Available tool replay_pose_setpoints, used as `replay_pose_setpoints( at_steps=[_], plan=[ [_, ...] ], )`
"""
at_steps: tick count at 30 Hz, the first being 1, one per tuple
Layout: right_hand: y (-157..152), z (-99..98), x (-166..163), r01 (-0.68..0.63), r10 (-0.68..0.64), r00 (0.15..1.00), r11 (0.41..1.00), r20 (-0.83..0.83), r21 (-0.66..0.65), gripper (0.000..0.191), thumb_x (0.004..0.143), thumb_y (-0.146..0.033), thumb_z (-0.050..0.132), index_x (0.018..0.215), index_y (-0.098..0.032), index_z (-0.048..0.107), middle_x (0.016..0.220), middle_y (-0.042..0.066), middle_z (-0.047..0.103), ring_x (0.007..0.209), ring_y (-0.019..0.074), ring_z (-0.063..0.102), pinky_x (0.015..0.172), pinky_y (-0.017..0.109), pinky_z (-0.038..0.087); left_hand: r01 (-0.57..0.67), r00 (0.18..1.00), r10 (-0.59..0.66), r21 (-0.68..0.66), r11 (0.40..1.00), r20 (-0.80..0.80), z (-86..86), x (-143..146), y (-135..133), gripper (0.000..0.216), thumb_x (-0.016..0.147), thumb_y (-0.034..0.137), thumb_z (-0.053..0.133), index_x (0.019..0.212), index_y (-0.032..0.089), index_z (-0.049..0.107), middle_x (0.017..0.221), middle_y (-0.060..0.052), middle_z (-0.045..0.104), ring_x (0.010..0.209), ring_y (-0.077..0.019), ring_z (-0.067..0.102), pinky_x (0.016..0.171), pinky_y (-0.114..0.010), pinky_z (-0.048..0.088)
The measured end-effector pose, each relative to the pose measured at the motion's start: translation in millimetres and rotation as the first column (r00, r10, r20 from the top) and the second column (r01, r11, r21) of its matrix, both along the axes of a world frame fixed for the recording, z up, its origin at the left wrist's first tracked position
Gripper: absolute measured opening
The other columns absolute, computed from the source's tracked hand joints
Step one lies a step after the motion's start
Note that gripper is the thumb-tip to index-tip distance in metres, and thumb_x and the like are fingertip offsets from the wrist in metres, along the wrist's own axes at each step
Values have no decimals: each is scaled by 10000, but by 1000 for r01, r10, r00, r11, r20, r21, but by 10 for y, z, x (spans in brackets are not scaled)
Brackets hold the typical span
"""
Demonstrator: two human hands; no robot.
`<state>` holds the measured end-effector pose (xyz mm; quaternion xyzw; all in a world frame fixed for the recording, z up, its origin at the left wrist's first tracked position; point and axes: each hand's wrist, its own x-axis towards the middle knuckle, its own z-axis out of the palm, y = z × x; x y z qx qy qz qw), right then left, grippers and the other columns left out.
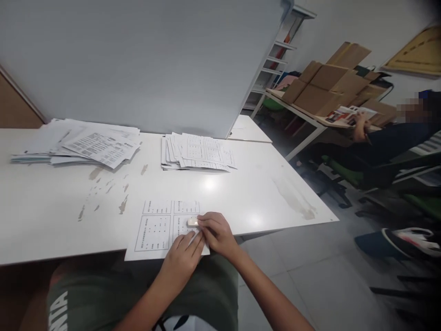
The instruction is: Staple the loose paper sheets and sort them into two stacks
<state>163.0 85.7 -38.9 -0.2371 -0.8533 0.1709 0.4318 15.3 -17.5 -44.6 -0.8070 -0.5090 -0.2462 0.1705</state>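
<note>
A printed sheet of paper [156, 230] with boxed blocks of text lies at the table's front edge, its near side jutting past the edge. My right hand [218, 233] is closed in a pinch around a small, oblong, cream-coloured object [192, 222] over the right part of the sheet; its exact kind cannot be made out. Beside it, my left hand [182, 259] rests on the sheet's near edge with fingers stretched out, the tips meeting my right fingers. Both hands cover the sheet's lower right part.
On the white table [248, 193] sit a messy paper pile [99, 147] at back left and a smaller stack of printed sheets [198, 154] at back centre. A grey partition [144, 59] rises behind. At right, a seated person [389, 142] handles papers near cardboard boxes [327, 82].
</note>
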Motion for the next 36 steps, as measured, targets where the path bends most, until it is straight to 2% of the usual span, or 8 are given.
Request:
replay_pose_setpoints(
  at_steps=[6, 10, 13, 16, 20, 26, 31, 36],
  plan=[
    [-27, -82, -54, 142, -138, 989, 986, -51, 83, 209, 915, -143, 532, 1044, -255, 652, 1022, 65, 740, 957, 214, 696, 806, 392, 576, -29, 999, 30, 19, 999, -25, 225, -911, 82, 446, 851, 4, 367, 1143, 155, 669, 1099, -96, 736, 981, -196, 693, 840, -304, 552],
    [-67, -156, -178, 358, -350, 934, 908, -77, 216, 250, 901, -121, 525, 1107, -223, 626, 1031, 90, 728, 941, 231, 691, 764, 378, 563, -450, 893, 450, -12, 893, -9, 851, -1471, 326, 341, 936, 219, 397, 1119, 188, 683, 932, -79, 760, 713, -231, 702, 590, -308, 517],
    [-73, -179, -235, 366, -378, 926, 876, -24, 315, 340, 893, -116, 504, 1216, -195, 578, 1113, 121, 712, 970, 249, 685, 757, 378, 549, -645, 758, 643, -20, 764, 111, 1462, -1490, 794, 353, 977, 291, 368, 1143, 207, 667, 774, -59, 722, 675, -234, 674, 608, -302, 478],
    [-68, -196, -243, 377, -414, 910, 860, 38, 343, 440, 889, -130, 480, 1327, -168, 505, 1172, 140, 696, 1002, 266, 674, 778, 395, 536, -618, 770, 599, 25, 786, 222, 1762, -1130, 1489, 384, 973, 208, 354, 1282, 188, 582, 935, -94, 716, 821, -233, 670, 738, -328, 484],
    [-65, -234, -214, 365, -422, 903, 848, 75, 384, 482, 878, -147, 467, 1359, -129, 481, 1166, 159, 695, 1017, 287, 662, 815, 415, 520, -356, 928, 371, -212, 910, 32, 1447, -424, 2379, 422, 863, -13, 339, 1170, 46, 622, 1125, -217, 664, 1194, -307, 554, 992, -449, 396],
    [-91, -260, -165, 364, -441, 892, 829, 97, 425, 449, 890, -151, 458, 1334, -103, 504, 1163, 159, 694, 1048, 277, 648, 913, 419, 503, -246, 956, 292, -521, 817, 7, 790, -89, 2950, 548, 851, 117, 493, 1398, 88, 474, 1491, -203, 446, 1403, -332, 377, 1108, -501, 324],
    [-114, -264, -162, 368, -448, 891, 809, 76, 458, 414, 899, -152, 479, 1307, -96, 530, 1129, 151, 704, 1034, 265, 649, 930, 408, 495, -250, 923, 353, -459, 853, 153, 753, -1107, 2716, 739, 804, 53, 395, 1520, 219, 311, 1653, -34, 135, 1526, -237, -31, 1221, -459, 111],
    [-129, -300, -170, 388, -457, 888, 808, 56, 442, 398, 900, -154, 487, 1292, -112, 543, 1085, 139, 710, 985, 263, 654, 869, 389, 508, -636, 674, 738, -490, 597, 23, 599, -2546, 1823, 766, 779, 216, 580, 1499, 99, 344, 1621, -188, 177, 1500, -414, -9, 1169, -637, 68]
  ],
)
